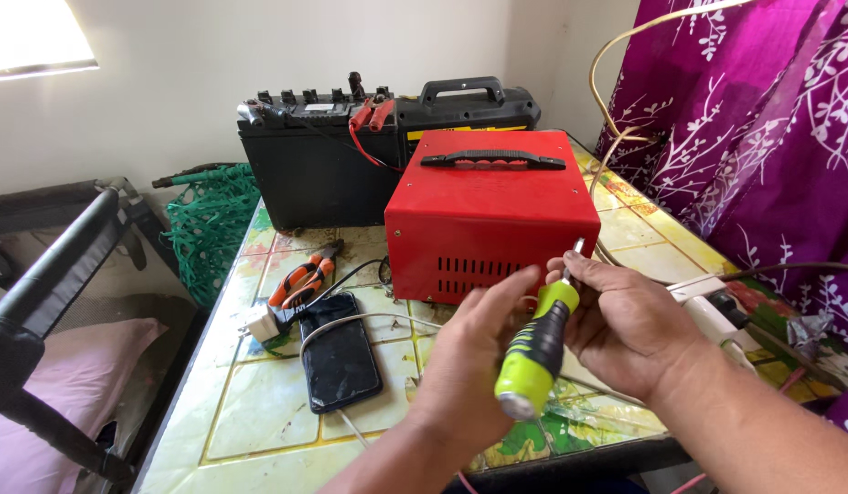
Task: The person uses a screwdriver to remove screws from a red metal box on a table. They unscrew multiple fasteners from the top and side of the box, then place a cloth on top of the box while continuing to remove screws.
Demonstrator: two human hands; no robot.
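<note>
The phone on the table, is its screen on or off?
Off, it seems: the phone lies face up on the tiled table with a dark, blank screen, a white cable curving past its top.

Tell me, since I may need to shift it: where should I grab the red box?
Probably by the black handle lying along the top of the red box, reaching down from above. It is centred and ribbed for fingers, while the sides look smooth and the hands and screwdriver crowd the front.

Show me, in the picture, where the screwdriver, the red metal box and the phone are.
screwdriver point(536, 343): head view, on the green and black handle.
red metal box point(488, 197): head view, on its top panel, below the black handle.
phone point(340, 362): head view, middle of its dark screen.
</note>
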